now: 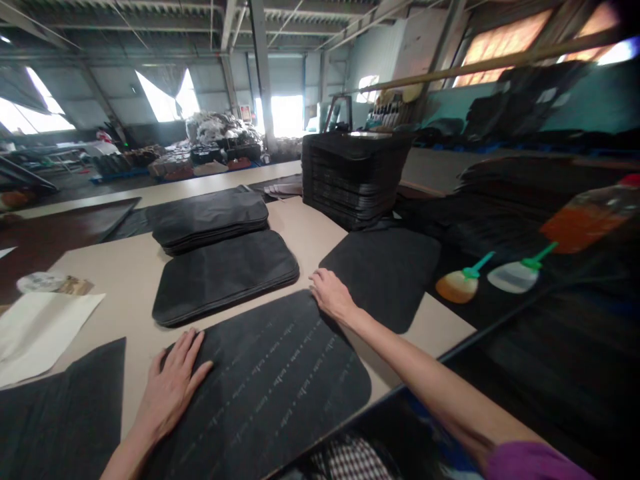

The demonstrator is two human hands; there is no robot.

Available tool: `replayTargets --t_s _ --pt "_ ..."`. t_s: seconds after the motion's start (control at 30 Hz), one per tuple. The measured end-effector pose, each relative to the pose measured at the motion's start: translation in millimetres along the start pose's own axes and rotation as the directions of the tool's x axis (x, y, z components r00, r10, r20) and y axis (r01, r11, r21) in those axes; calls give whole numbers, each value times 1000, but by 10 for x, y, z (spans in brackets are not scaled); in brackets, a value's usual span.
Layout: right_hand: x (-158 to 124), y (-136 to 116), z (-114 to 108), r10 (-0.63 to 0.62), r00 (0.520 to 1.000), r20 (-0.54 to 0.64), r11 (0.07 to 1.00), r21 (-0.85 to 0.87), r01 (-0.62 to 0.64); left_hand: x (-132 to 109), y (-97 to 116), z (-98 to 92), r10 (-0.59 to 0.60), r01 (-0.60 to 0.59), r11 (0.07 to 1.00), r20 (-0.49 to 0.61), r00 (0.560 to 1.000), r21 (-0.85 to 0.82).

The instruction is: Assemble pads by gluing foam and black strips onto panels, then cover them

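A black mat-like sheet (280, 373) with rounded corners and rows of pale printing lies flat before me on the beige table. My left hand (175, 373) rests palm down along its left edge, fingers spread and thumb apart. At the far right corner of this sheet is my right hand (330, 293), fingers slightly bent and resting over the corner; its palm side is hidden. Just beyond lies a stack of plain black sheets (225, 277), with another black stack (210, 217) behind it. A single plain black piece (383, 273) lies right of my right hand.
A tall black pile (353, 177) stands at the back. Two squeeze bottles with green nozzles, one amber (457, 287) and one clear (515, 277), sit right, near an orange-filled bottle (590, 217). Left are white paper (45, 333) and a dark sheet (65, 407).
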State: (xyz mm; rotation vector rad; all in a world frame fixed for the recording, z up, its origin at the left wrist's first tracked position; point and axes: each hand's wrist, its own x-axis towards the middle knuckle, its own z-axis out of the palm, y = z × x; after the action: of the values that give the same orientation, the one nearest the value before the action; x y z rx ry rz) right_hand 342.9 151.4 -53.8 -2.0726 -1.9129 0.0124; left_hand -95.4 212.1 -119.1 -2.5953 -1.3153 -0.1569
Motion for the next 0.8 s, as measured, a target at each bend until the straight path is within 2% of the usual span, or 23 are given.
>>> replayTargets --t_s 0.13,0.2,0.4,0.47,0.53,0.6,0.67,0.73,0.8 --pt "-324 -149 133 -217 975 43 976 -21 218 -3 5 -48 -15 14 1000 33 999 9" --pt "-440 -163 209 -275 957 90 960 -22 278 -7 2 -68 -6 6 1000 35 999 0" --pt "-522 -77 294 -244 961 132 963 -85 257 -55 -117 -29 -22 25 999 78 997 -33" --pt "-530 -65 250 -229 966 117 965 -103 242 -87 -179 -23 -66 70 997 92 994 -35" --pt "-594 -80 188 -216 973 80 969 -108 224 -161 -181 -110 -141 145 989 103 985 -28" --pt "-721 -110 155 -205 979 15 974 -100 205 -285 -63 -304 -221 224 975 102 970 -11" --pt "-877 -129 199 -193 976 -105 977 -107 182 -416 201 -538 -246 248 969 74 966 -11" --pt "-1026 -134 319 -234 954 -187 970 -104 218 -500 560 -711 -171 177 981 75 982 -75" --pt "-1160 -138 460 -299 930 -214 954 -83 288 -535 899 -782 -81 93 984 83 993 -150"
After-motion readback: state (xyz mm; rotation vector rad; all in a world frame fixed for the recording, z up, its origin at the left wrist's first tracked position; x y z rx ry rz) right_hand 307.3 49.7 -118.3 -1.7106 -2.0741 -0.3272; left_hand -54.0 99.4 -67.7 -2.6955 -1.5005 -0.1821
